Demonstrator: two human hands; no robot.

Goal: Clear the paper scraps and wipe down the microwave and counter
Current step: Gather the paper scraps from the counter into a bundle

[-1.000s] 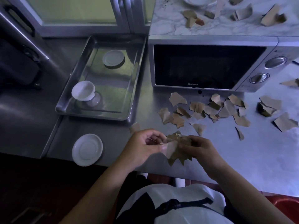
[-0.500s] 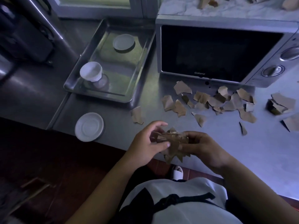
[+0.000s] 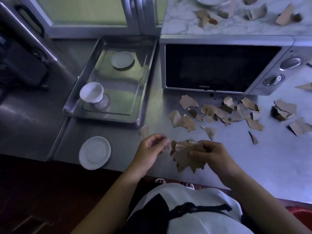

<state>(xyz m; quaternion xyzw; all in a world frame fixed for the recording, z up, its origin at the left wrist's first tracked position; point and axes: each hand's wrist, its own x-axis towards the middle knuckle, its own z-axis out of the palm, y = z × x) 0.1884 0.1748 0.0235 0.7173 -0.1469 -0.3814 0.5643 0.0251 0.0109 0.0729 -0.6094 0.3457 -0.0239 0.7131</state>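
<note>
- Two bare hands are working at the near edge of the grey steel counter (image 3: 278,166); scrap collection looks partway done and wiping isn't showing yet, with no cloth in view.
- Right hand (image 3: 212,156) is gripping a bunched wad of torn brown paper scraps (image 3: 185,159), fingers curled shut over its top, thumb pressing from the near side. Likely acting as the collecting hand, so loose bits get fed into it.
- Left hand (image 3: 148,152) is sitting just left of the wad, apart from it, fingers loosely curled and not closed on anything I can make out. Fingertips are motion-blurred.
- One small pale brown scrap (image 3: 144,130) is lying just beyond the left fingertips, near the corner of the shallow rectangular steel tray (image 3: 145,85). Probably the next pick.
- Main spread of loose torn brown scraps (image 3: 219,114) is lying beyond the right fingers, running right along the front of the silver microwave with dark glass door (image 3: 219,65). More scraps on top of the microwave (image 3: 204,16), far beyond both hands.
- Clearance: open counter between wad and spread, nothing blocking a forward reach.
- Edge risk: wad's lower points are hanging over the counter's front lip, so dropped bits would likely go to the floor.
- White round plastic lid (image 3: 94,152) is sitting left of the left hand, overhanging the front edge slightly; a leftward sweep could knock it off.
</note>
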